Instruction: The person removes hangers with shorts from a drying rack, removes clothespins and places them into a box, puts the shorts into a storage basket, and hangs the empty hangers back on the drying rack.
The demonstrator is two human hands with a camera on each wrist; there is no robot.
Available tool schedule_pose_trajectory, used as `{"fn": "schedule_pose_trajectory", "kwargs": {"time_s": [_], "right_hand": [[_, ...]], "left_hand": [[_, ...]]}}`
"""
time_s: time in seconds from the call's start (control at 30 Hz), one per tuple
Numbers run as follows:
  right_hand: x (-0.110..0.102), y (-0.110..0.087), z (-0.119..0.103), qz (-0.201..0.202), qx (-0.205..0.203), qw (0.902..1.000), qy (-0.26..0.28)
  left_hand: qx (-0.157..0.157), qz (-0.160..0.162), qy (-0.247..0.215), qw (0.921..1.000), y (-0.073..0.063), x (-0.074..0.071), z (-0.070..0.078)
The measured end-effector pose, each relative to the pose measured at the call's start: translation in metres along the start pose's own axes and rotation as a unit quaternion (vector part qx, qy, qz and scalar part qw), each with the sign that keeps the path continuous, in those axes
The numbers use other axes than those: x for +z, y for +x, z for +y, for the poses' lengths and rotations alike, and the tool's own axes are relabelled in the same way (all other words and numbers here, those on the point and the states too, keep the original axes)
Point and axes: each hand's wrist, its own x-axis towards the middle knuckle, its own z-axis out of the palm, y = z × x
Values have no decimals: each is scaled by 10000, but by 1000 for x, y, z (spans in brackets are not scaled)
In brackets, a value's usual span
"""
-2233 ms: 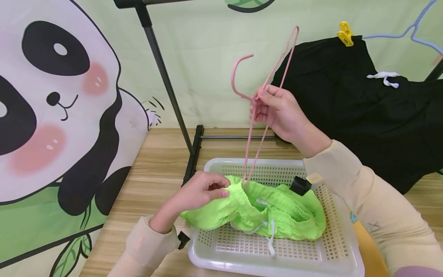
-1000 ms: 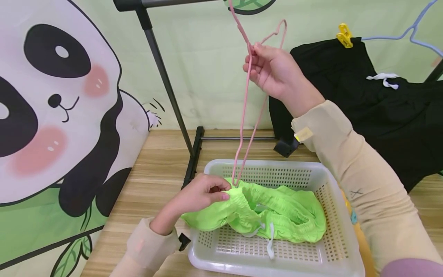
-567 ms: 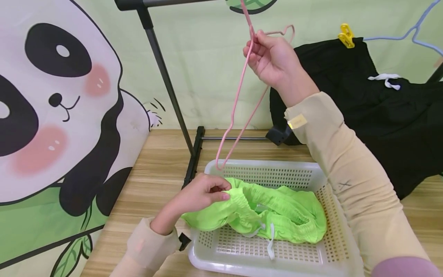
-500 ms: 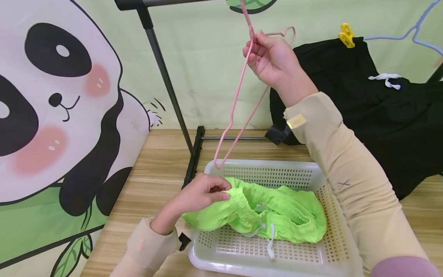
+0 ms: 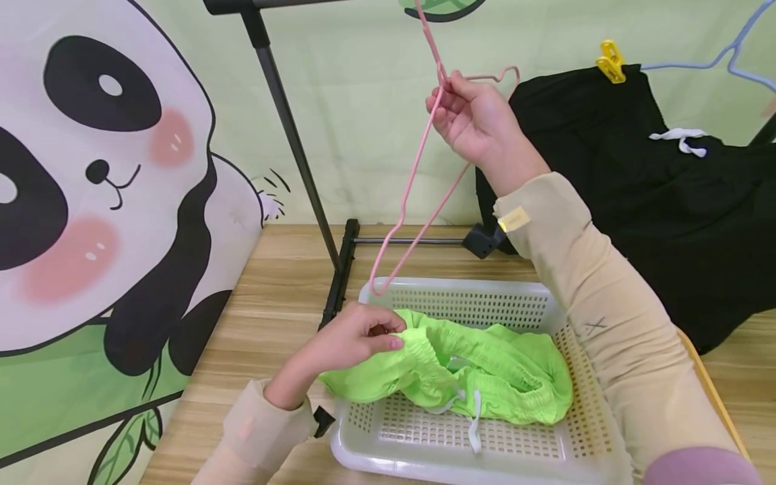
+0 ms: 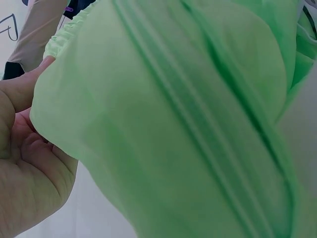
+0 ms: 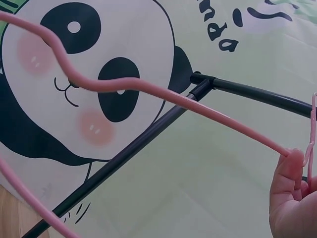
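Bright green drawstring shorts (image 5: 509, 374) lie bunched in a white perforated basket (image 5: 485, 465). My left hand (image 5: 345, 343) pinches their elastic waistband near the basket's left end; in the left wrist view the green cloth (image 6: 148, 124) fills most of the picture beside the thumb. Up above, my right hand (image 5: 479, 121) grips a pink wire hanger (image 5: 418, 155) just below its hook, whose top runs out of the head view. The hanger tilts, its lower end close over the basket's back left rim. In the right wrist view the hanger's bar (image 7: 213, 114) crosses the picture.
A black clothes rack (image 5: 291, 135) stands at the back left, its foot on the wooden table (image 5: 273, 269). Black shorts (image 5: 606, 188) hang at right from a blue hanger (image 5: 721, 60) with a yellow clothespin (image 5: 611, 62). A panda-printed backdrop (image 5: 200, 168) stands behind.
My right hand has raised the pink hanger and tilted it, bringing its lower end up out of the shorts' waistband and to the left. My left hand keeps its hold on the shorts.
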Motion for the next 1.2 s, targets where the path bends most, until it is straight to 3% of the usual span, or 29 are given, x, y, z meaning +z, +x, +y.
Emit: {"fn": "schedule_pose_trajectory", "kwargs": {"time_s": [0.8, 1.03, 1.2], "right_hand": [[5, 1, 27, -384, 95, 9964, -751], [-2, 1, 29, -323, 252, 9902, -1335], [-16, 1, 28, -394, 399, 9797, -1924]], "left_hand": [[-129, -58, 3, 9999, -1, -1, 2], [-72, -10, 97, 9999, -1, 0, 2], [-34, 6, 112, 9999, 0, 0, 1]]}}
